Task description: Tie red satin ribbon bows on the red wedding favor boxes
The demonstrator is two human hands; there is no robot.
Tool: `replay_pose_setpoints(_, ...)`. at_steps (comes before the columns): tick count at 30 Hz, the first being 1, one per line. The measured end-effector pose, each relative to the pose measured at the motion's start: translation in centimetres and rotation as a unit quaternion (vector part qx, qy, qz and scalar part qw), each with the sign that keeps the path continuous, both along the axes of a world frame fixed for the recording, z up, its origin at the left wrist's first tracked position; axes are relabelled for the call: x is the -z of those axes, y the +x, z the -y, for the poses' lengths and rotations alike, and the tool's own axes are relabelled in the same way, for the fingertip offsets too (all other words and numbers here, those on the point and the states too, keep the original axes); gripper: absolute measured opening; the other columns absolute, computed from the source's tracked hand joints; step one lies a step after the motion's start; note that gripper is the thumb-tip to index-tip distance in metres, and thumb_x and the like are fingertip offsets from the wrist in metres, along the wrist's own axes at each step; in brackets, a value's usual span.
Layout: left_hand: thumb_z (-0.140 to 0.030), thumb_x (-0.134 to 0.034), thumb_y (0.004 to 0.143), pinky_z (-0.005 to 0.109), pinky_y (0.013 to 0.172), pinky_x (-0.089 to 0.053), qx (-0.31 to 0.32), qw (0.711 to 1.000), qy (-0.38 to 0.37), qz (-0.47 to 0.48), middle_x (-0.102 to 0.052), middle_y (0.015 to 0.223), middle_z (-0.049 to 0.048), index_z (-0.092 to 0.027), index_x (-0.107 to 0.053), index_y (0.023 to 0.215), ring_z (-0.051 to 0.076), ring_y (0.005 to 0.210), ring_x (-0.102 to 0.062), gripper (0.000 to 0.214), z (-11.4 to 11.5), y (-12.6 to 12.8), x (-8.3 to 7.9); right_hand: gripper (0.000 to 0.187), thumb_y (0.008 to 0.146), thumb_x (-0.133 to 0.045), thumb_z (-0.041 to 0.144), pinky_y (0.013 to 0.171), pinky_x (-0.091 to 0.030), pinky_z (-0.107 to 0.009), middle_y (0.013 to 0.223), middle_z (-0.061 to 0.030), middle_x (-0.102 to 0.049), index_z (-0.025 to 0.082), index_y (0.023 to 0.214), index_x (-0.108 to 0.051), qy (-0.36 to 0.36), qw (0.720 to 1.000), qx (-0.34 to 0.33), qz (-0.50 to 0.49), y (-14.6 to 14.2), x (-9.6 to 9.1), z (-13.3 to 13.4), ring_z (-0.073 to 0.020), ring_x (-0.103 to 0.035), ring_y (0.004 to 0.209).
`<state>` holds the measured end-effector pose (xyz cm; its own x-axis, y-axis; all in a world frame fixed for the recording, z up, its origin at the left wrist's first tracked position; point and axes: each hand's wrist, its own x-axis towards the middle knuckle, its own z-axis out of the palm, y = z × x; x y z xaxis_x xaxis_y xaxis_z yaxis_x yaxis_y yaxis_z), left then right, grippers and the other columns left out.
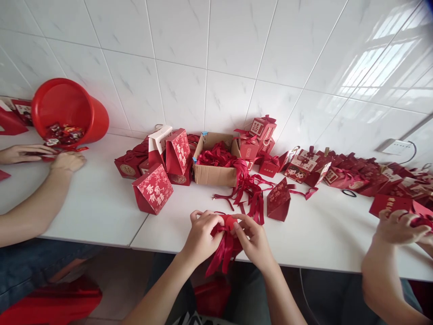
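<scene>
At the table's front edge, my left hand point(204, 235) and my right hand point(253, 238) are closed on a small red gift box point(230, 222) between them. A dark red ribbon point(223, 253) is pinched by my left fingers, its tails hanging over the edge. My right thumb and fingers grip the top of the box. Most of the box lies hidden behind my hands and the ribbon. Beyond them, a cardboard box point(215, 176) is full of loose red ribbons point(219, 155), several spilling onto the table. One patterned gift box point(154, 189) stands left, another point(279, 200) right.
A tipped red bucket point(96, 119) of wrapped sweets lies left, near a co-worker's hands point(66, 161). Another co-worker's hand point(401, 228) holds a red box at right. Finished-looking boxes point(259, 131) pile against the tiled wall; several more point(368, 176) line the right. A black ring point(349, 193) lies there.
</scene>
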<state>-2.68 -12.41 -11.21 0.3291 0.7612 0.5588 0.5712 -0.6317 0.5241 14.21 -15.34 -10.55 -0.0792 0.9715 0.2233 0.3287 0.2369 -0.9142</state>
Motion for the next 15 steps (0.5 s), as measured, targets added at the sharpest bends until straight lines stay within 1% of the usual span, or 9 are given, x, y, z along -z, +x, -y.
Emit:
replay_pose_setpoints(2,-0.005,-0.051,0.075,0.036,0.083,-0.029,-0.004,1.000,0.000,-0.005,-0.065,0.074,-0.0028,-0.020,-0.049,0.076,0.016,0.075,-0.061,0.015,0.0,0.0,0.0,0.022,0.089,-0.052,0.028,0.051,-0.042,-0.022,0.076,-0.0021,-0.064,0.022,0.107,-0.065,0.022,0.999,-0.008,0.043,0.2,0.0,-0.4,-0.0126,-0.056,0.062)
replay_pose_setpoints(4,-0.006,-0.050,0.075,0.036,0.083,-0.030,-0.007,1.000,-0.001,-0.006,-0.065,0.074,-0.0027,-0.020,-0.049,0.076,0.016,0.075,-0.061,0.014,0.0,-0.1,0.0,0.022,0.087,-0.054,0.024,0.056,-0.043,-0.023,0.081,-0.0023,-0.062,0.024,0.104,-0.068,0.045,0.996,-0.030,0.075,0.3,-0.1,-0.8,-0.0123,-0.055,0.066)
replay_pose_setpoints(6,-0.006,-0.051,0.075,0.037,0.084,-0.030,-0.006,1.000,-0.006,-0.007,-0.065,0.073,-0.0028,-0.020,-0.049,0.075,0.016,0.075,-0.060,0.014,0.0,-0.1,0.0,0.020,0.086,-0.056,0.022,0.060,-0.044,-0.023,0.082,-0.0023,-0.061,0.024,0.101,-0.070,0.046,0.995,-0.052,0.078,0.4,0.0,-1.0,-0.0124,-0.055,0.068)
replay_pose_setpoints(9,-0.004,-0.051,0.075,0.037,0.084,-0.030,0.001,1.000,-0.023,0.001,-0.065,0.076,-0.0026,-0.020,-0.051,0.076,0.016,0.077,-0.061,0.016,0.0,-0.3,-0.1,0.015,0.085,-0.057,0.020,0.061,-0.043,-0.023,0.081,-0.0022,-0.060,0.022,0.092,-0.070,0.036,0.995,-0.056,0.072,0.6,0.0,-1.2,-0.0124,-0.055,0.069)
replay_pose_setpoints(11,-0.004,-0.051,0.076,0.036,0.084,-0.032,0.026,0.999,-0.039,0.010,-0.067,0.082,-0.0020,-0.021,-0.054,0.081,0.016,0.081,-0.061,0.018,-0.2,-0.5,-0.2,0.013,0.084,-0.056,0.017,0.061,-0.042,-0.023,0.080,-0.0017,-0.060,0.020,0.088,-0.069,0.040,0.995,-0.054,0.075,0.7,0.0,-1.2,-0.0123,-0.055,0.069)
replay_pose_setpoints(15,-0.007,-0.053,0.080,0.034,0.088,-0.035,0.103,0.993,-0.048,0.026,-0.069,0.091,-0.0009,-0.022,-0.059,0.088,0.017,0.090,-0.062,0.018,-0.4,-1.0,-0.6,0.012,0.085,-0.053,0.016,0.061,-0.041,-0.023,0.079,-0.0011,-0.063,0.020,0.086,-0.065,0.048,0.994,-0.053,0.081,0.8,-0.2,-1.1,-0.0125,-0.055,0.069)
